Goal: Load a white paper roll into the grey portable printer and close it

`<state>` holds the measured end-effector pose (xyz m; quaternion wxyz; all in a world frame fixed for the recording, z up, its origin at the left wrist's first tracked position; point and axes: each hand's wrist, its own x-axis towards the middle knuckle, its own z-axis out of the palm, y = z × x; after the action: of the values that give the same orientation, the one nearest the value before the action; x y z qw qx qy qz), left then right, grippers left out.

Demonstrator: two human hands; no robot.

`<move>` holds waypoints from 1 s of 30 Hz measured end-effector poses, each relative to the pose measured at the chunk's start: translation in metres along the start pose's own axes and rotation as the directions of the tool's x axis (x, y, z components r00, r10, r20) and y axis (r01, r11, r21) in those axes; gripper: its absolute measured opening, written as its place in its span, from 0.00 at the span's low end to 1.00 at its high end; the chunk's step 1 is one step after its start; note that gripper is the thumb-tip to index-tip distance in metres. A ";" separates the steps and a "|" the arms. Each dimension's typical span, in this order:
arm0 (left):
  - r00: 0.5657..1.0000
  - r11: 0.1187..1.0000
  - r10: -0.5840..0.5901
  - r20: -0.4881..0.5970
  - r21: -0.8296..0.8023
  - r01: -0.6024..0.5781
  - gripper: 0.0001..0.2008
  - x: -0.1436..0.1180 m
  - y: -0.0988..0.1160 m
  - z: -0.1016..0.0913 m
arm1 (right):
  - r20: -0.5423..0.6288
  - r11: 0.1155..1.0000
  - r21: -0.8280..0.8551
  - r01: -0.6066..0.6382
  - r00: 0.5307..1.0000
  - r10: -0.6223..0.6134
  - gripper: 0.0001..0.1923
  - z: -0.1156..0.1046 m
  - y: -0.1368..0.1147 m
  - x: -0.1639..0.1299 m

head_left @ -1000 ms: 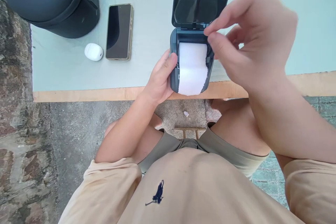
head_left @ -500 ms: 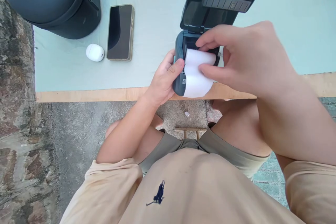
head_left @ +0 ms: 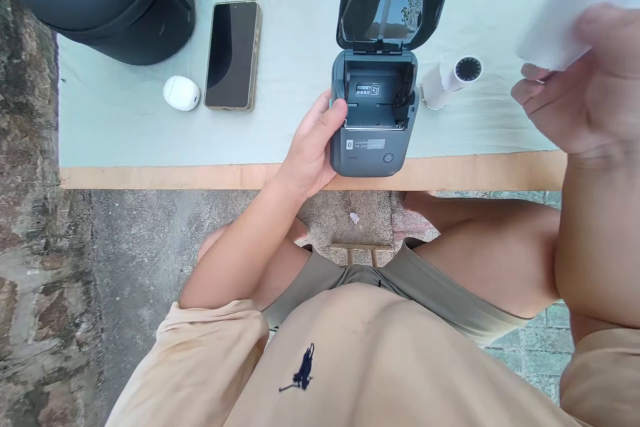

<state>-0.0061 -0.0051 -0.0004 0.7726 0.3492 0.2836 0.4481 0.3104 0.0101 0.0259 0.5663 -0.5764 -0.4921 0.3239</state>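
Beige tee and olive shorts, bare arms, seen from above

The tee [head_left: 360,360] is a plain sandy beige with short sleeves. The left sleeve [head_left: 215,333] bunches in soft folds above the elbow, and the right sleeve [head_left: 600,373] only peeks in at the frame edge. A small navy embroidered logo [head_left: 303,368] of a rider on a horse sits left of centre on the chest. Just above the logo, past the tee's edge, are olive-khaki shorts [head_left: 360,277], both legs bare below them. No watch or rings on the left hand [head_left: 313,147]; the right hand [head_left: 585,93] is too blurred to tell.

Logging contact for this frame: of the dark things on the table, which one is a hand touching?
The open label printer: the left hand grips its left side. The phone and the round black case lie untouched further left.
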 end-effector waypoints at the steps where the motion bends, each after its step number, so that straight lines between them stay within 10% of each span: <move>1: 1.000 1.000 0.007 0.001 0.004 -0.007 0.10 0.000 -0.001 -0.001 | -0.029 0.998 0.038 -0.059 0.998 0.060 0.20 -0.001 0.004 -0.003; 8: 1.000 0.995 0.002 -0.031 0.100 0.001 0.13 0.002 -0.003 -0.005 | -0.032 0.852 -0.503 0.145 0.982 -0.186 0.26 -0.005 0.005 -0.015; 13: 1.000 0.994 0.026 -0.016 0.109 -0.024 0.14 0.002 -0.004 -0.005 | -0.063 0.681 -0.729 -0.065 0.998 0.027 0.39 -0.011 0.007 -0.013; 16: 1.000 0.996 0.018 -0.015 0.090 -0.016 0.14 0.001 -0.004 -0.005 | 0.107 0.664 -0.703 0.253 0.962 -0.252 0.48 -0.015 -0.002 -0.023; 19: 1.000 0.998 0.001 -0.021 0.067 0.001 0.13 0.001 -0.003 -0.005 | 0.192 0.659 -0.585 0.473 0.870 -0.453 0.32 -0.003 -0.013 -0.039; 23: 1.000 0.993 0.021 -0.011 0.117 -0.020 0.15 0.000 -0.003 -0.006 | 0.429 0.655 -0.577 0.488 0.863 -0.265 0.38 0.033 -0.005 -0.051; 30: 1.000 0.992 0.004 -0.031 0.127 0.000 0.14 -0.002 -0.002 -0.005 | 0.400 0.723 -0.588 0.363 0.907 -0.131 0.32 0.061 0.002 -0.046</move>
<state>-0.0098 -0.0061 -0.0042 0.7439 0.3906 0.3232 0.4353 0.2395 -0.0124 0.0061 0.2785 -0.6017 -0.7344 0.1453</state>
